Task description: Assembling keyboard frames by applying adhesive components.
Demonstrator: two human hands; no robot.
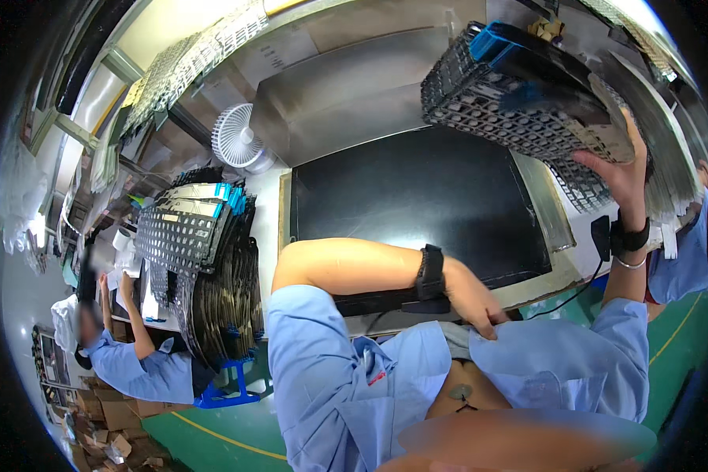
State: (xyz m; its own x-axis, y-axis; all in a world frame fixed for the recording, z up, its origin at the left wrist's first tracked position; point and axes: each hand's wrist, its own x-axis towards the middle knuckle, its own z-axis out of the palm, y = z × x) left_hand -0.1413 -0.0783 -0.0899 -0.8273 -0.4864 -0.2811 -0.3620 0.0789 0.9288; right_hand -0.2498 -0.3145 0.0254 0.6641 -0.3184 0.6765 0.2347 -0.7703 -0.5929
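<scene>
My right hand (625, 169) reaches up at the far right, with the thumb and fingers closed on the near end of a stack of thin black perforated plates (519, 118). The plates have rows of squarish holes like keyboard frames, and blue strips show at their far end. My left arm crosses in front of my body. The left hand (472, 297) is at the front of my light blue shirt (527, 346), fingers bent down and seemingly pinching its cloth. Each wrist has a black band.
A black mat (417, 204) lies before me, with a metal panel (354, 86) behind it. At left are a white fan (240, 135) and tall stacks of similar plates (185, 236). A co-worker (145, 358) sits beyond them. More sheets (661, 149) stand at right, near another person's blue sleeve (680, 263).
</scene>
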